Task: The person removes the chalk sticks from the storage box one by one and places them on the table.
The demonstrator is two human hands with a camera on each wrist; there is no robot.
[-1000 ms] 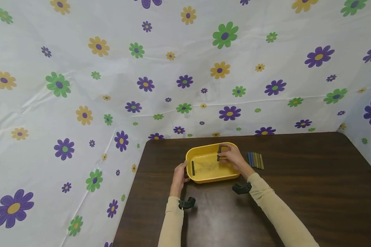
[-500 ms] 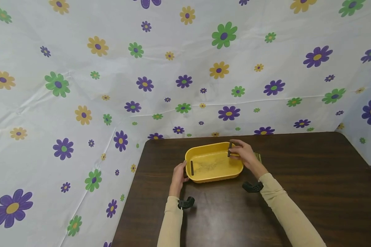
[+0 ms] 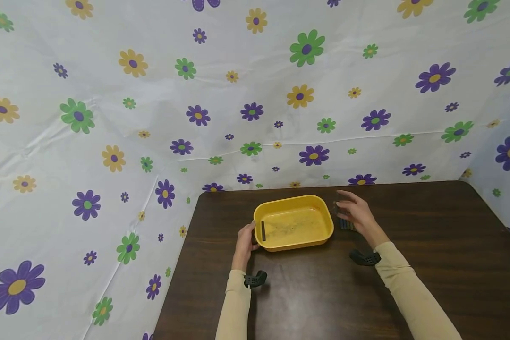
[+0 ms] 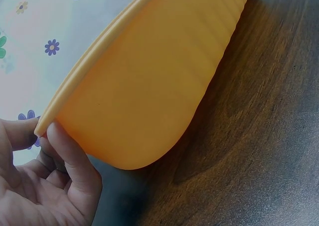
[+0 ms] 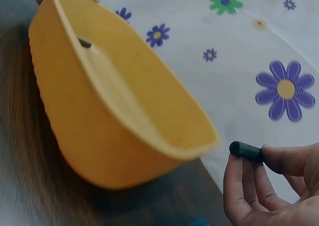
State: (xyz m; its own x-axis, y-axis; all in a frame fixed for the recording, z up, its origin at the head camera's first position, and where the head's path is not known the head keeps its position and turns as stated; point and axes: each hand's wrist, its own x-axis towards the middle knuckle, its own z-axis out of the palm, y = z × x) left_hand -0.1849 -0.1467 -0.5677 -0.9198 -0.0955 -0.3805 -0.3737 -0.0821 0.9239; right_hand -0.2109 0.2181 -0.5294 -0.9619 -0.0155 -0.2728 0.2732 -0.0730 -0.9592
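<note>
A yellow plastic tub stands on the dark wooden table. My left hand pinches its left rim between thumb and fingers, as the left wrist view shows closely. Inside the tub, near its left end, lies one dark stick. Just beyond the tub's right end, my right hand hovers above the table. Between its thumb and fingertips it holds another short dark round stick, plain in the right wrist view but faint in the head view.
Blue and olive sticks lie in a row right of the tub, partly hidden beneath my right hand. The brown table extends to the right and front. A white flowered cloth hangs behind and along the left.
My right hand has carried the dark stick rightward from over the tub, past its right rim, to above the row of sticks. The left hand stays on the rim.
</note>
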